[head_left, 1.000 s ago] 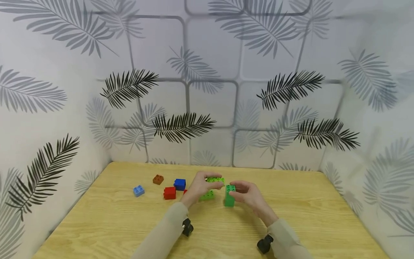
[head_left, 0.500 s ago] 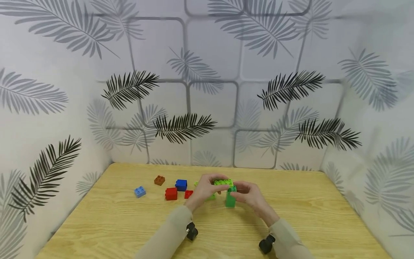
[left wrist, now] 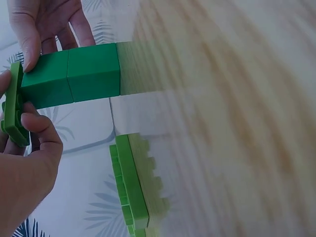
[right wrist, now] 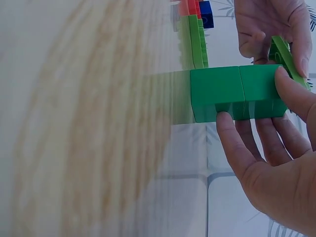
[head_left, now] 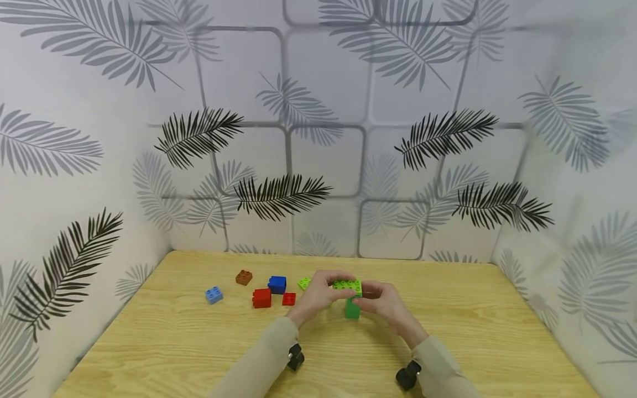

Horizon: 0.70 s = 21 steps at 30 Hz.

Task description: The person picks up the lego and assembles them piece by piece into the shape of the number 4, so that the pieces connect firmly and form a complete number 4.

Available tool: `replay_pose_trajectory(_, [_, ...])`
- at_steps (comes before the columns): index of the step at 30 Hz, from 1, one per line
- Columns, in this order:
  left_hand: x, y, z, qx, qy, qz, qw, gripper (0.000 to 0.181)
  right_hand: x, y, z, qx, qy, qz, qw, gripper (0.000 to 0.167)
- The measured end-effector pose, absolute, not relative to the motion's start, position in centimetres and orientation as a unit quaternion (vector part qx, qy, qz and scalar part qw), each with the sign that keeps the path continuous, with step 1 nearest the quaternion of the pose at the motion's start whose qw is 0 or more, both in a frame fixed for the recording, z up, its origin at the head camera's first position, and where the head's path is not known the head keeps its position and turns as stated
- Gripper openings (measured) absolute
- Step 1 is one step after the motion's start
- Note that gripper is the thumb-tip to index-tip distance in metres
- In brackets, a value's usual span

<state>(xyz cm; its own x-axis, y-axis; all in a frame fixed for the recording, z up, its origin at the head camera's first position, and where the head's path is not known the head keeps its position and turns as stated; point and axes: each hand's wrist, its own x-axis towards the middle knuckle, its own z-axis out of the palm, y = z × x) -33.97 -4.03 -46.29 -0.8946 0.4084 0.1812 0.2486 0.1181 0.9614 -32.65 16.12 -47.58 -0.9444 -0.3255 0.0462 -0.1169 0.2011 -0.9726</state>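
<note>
pinching lime plate (head_left: pixel 346 286) (l hand (head_left: pixel 318 297)) over grn stack (head_left: pixel 352 310) (r hand (head_left: pixel 388 305))

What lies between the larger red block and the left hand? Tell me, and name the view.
The flat red piece lies between the larger red block and the left hand; the head view shows it.

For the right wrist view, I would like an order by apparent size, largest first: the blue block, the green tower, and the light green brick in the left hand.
1. Green tower
2. Light green brick, partly hidden
3. Blue block, farther from the camera, so its real size is unsure
</note>
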Motion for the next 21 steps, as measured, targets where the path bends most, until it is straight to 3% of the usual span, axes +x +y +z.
replay_pose_trajectory(21, [-33.95, -3.77, -46.24, 0.208, 0.802, 0.557, 0.052, 0.028, -32.37, 16.25, -47.54, -0.127, 0.763, -0.627, 0.094, 0.052])
